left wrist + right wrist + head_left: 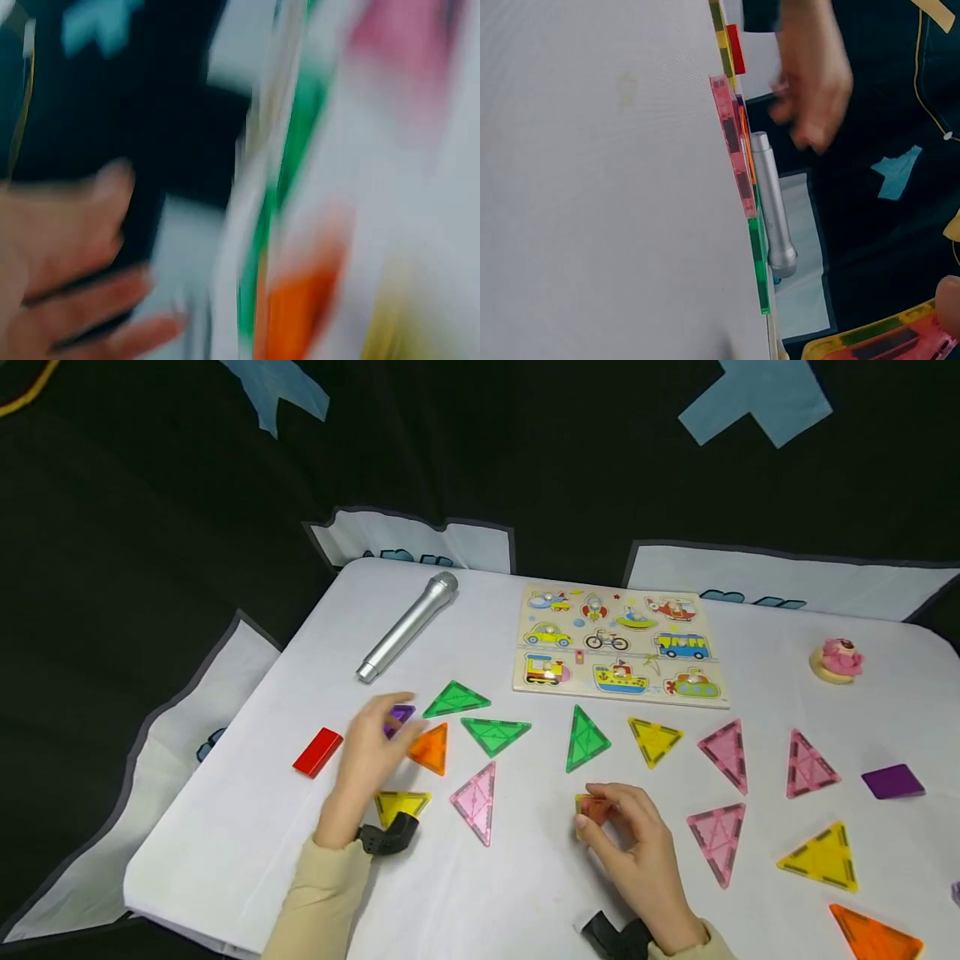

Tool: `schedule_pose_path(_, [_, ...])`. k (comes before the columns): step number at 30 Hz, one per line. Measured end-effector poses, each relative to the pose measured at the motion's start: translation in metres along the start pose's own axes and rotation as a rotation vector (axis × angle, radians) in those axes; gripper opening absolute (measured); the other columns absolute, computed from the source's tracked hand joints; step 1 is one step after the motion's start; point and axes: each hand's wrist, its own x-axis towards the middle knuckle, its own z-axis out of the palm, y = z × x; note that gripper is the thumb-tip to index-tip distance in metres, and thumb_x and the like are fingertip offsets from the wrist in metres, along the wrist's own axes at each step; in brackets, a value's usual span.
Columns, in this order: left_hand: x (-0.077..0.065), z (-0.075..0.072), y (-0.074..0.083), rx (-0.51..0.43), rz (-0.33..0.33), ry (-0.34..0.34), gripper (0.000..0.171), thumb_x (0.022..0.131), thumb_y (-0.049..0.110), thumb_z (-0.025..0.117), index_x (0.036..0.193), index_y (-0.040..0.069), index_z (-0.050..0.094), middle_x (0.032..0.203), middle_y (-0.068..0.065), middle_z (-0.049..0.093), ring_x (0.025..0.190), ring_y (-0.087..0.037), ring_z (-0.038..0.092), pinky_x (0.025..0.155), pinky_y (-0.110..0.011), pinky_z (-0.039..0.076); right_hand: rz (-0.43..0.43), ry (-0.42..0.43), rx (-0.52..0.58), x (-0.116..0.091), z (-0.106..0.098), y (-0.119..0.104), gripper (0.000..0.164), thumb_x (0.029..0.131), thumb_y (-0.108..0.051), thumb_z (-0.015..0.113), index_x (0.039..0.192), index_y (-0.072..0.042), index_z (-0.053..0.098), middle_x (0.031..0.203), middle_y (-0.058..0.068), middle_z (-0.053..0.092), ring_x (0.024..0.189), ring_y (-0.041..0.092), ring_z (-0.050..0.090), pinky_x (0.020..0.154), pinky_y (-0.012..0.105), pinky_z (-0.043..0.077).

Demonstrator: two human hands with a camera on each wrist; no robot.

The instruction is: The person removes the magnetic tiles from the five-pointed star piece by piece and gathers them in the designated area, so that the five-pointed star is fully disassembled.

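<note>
My left hand (369, 758) hovers over the table's left part, fingers loosely extended, holding nothing. Partly behind its fingers lies a purple magnetic tile (400, 718), and an orange triangular tile (432, 749) sits just right of them. In the left wrist view that hand's fingers (97, 307) are spread and blurred. Between thumb and fingers, my right hand (637, 847) pinches triangular magnetic tiles (889, 341), a yellow one and a reddish-pink one overlapping. A yellow triangle (402, 807) lies beside the left wrist. A pink triangle (477, 803) lies between the hands.
Green triangles (495, 735) lie in the middle; pink, yellow and orange ones (876, 935) spread rightward. A vehicle puzzle board (621, 645) and silver microphone (408, 627) lie toward the back. There are a red tile (318, 752), a purple piece (892, 782) and a pink figurine (837, 660).
</note>
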Motion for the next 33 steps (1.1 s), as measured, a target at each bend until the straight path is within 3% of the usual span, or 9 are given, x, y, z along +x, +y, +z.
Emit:
schedule_pose_path(3, [-0.014,0.026,0.043,-0.086,0.16,-0.303,0.054,0.076,0.03,0.073,0.123,0.01,0.054,0.108,-0.005,0.059,0.079,-0.018,0.055,0.063,-0.029,0.046,0.013,0.002,0.009,0.001,0.0,0.0,0.033,0.073,0.003,0.072,0.103,-0.004,0.062,0.101,0.001,0.056,0.091,0.012,0.054,0.081,0.026,0.047])
schedule_pose_path(5, [-0.025,0.048,0.066,-0.087,0.264,-0.436,0.062,0.073,0.039,0.073,0.126,0.013,0.051,0.108,-0.001,0.059,0.084,-0.015,0.056,0.069,-0.027,0.046,0.007,-0.014,0.044,0.001,0.0,-0.001,0.031,0.073,0.004,0.071,0.102,-0.003,0.062,0.098,0.001,0.057,0.088,0.014,0.055,0.08,0.031,0.048])
schedule_pose_path(6, [-0.031,0.057,0.074,-0.081,0.289,-0.468,0.064,0.072,0.043,0.073,0.126,0.015,0.05,0.109,0.001,0.058,0.088,-0.012,0.055,0.072,-0.025,0.046,-0.001,-0.027,0.071,0.001,0.0,-0.001,0.031,0.074,0.005,0.07,0.102,-0.002,0.061,0.097,0.002,0.057,0.088,0.014,0.055,0.079,0.034,0.048])
schedule_pose_path(10, [-0.044,0.082,0.085,-0.123,0.397,-0.454,0.055,0.074,0.042,0.072,0.119,0.015,0.056,0.107,0.005,0.06,0.092,-0.008,0.055,0.077,-0.02,0.043,-0.06,-0.081,0.133,0.0,-0.001,-0.004,0.032,0.072,0.013,0.067,0.101,0.001,0.06,0.094,0.007,0.057,0.086,0.014,0.056,0.077,0.036,0.049])
schedule_pose_path(13, [-0.048,0.089,0.083,-0.165,0.408,-0.424,0.045,0.075,0.038,0.072,0.112,0.016,0.06,0.104,0.008,0.061,0.086,-0.006,0.054,0.075,-0.017,0.042,-0.094,-0.095,0.138,-0.001,-0.003,0.0,0.035,0.071,0.015,0.067,0.103,0.0,0.061,0.097,0.009,0.058,0.089,0.014,0.058,0.075,0.035,0.05])
schedule_pose_path(25, [-0.049,0.095,0.081,-0.12,0.442,-0.415,0.048,0.076,0.04,0.07,0.117,0.017,0.059,0.114,0.008,0.058,0.101,-0.004,0.053,0.084,-0.02,0.042,-0.187,-0.152,-0.063,-0.005,-0.01,0.007,0.036,0.077,-0.001,0.069,0.111,-0.006,0.061,0.107,0.004,0.061,0.099,0.016,0.059,0.081,0.02,0.045])
schedule_pose_path(33, [-0.046,0.094,0.079,-0.12,0.468,-0.411,0.05,0.075,0.028,0.074,0.119,0.015,0.056,0.114,0.006,0.057,0.103,-0.007,0.052,0.089,-0.022,0.04,-0.233,-0.176,-0.04,-0.007,-0.007,0.008,0.039,0.077,0.007,0.066,0.114,0.0,0.058,0.108,0.012,0.061,0.095,0.019,0.059,0.06,0.018,0.05])
